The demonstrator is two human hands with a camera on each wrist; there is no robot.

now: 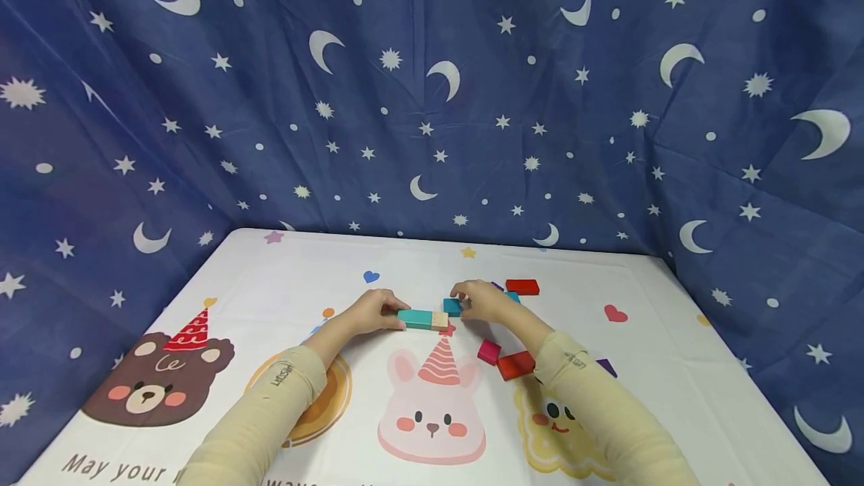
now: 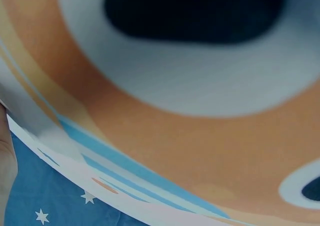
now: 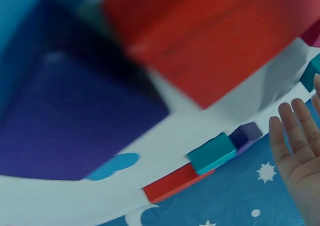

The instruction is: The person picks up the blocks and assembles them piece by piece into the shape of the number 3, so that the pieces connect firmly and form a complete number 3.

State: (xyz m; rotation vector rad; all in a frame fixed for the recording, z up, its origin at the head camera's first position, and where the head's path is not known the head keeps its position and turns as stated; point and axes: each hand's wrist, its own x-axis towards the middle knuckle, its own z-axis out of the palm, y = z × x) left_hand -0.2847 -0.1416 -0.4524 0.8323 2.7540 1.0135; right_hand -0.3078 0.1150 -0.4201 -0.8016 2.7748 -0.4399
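Observation:
In the head view my left hand [image 1: 373, 311] grips the left end of a long teal block [image 1: 415, 319], thumb on the near side. Against that block's right end lies a pale wood-coloured block [image 1: 439, 321]. Just beyond it to the right, my right hand [image 1: 482, 300] pinches a small blue block [image 1: 451, 307] from its right side. The right wrist view catches the right hand [image 3: 302, 146] at the right edge, fingers partly cut off, beside a teal-blue block [image 3: 311, 75]. Only a sliver of the left hand [image 2: 6, 161] enters the left wrist view.
Behind the right hand lie a red block [image 1: 523, 287], a blue block [image 1: 513, 296] and a purple block [image 3: 245, 137]. Nearer are a magenta block [image 1: 489, 352], a red-orange block [image 1: 516, 365] and another purple block [image 1: 607, 367]. A starry curtain [image 1: 405, 141] borders the printed tablecloth [image 1: 317, 268].

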